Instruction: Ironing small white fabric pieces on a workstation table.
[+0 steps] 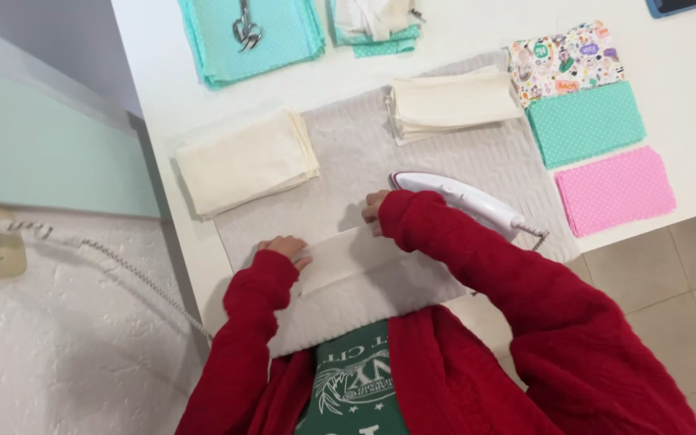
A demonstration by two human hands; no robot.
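Observation:
A cream fabric strip (346, 256) lies folded on the grey quilted pressing mat (445, 153) near the table's front edge. My left hand (286, 246) presses on the strip's left end, fingers curled over it. At the strip's upper right corner my right hand (374, 206) pinches the fold. Both arms wear red knitted sleeves. A white iron (465, 197) rests on the mat just right of my right hand, partly hidden by my forearm.
Two stacks of cream fabric (245, 161) (453, 102) sit on the mat's left and back. Patterned (565, 58), teal dotted (586, 122) and pink dotted (615, 190) squares lie at right. Scissors (246, 31) rest on teal fabric (283, 40) at the back. A coiled cord (122, 270) hangs at left.

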